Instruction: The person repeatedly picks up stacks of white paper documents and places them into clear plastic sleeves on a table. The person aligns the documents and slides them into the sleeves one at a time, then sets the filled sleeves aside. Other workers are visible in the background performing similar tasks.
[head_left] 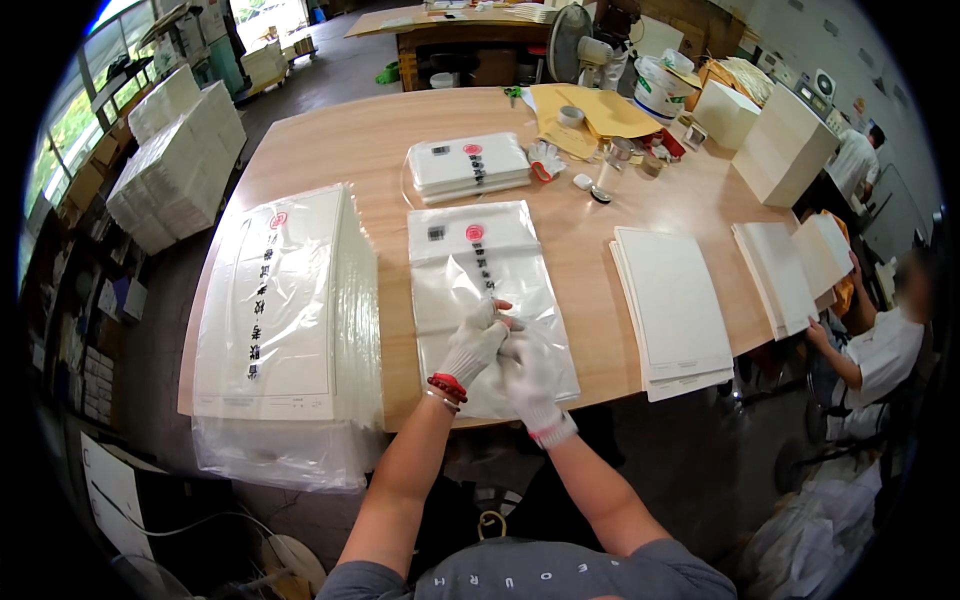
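Observation:
A clear plastic bag (pixel 545 290), printed with a red round mark and black characters, lies flat in front of me on the table. Both my hands wear white knitted gloves with bare fingertips, and they meet over the bag's lower middle. My left hand (pixel 478 343) has its fingers bent and pressed together, with a raised crease of film beside them. Close against it, my right hand (pixel 528 375) is closed too, its fingertips partly covered. Whatever their fingers pinch is too small to make out. To the left lies a tall stack of filled plastic bags (pixel 300 300).
A smaller stack of bags (pixel 468 165) lies behind. White paper stacks (pixel 675 310) stand to the right, where a co-worker (pixel 885 350) handles paper. Yellow envelopes (pixel 600 108), tape rolls (pixel 571 116) and a glass jar (pixel 612 170) are at the back. Wrapped blocks (pixel 180 160) stand left.

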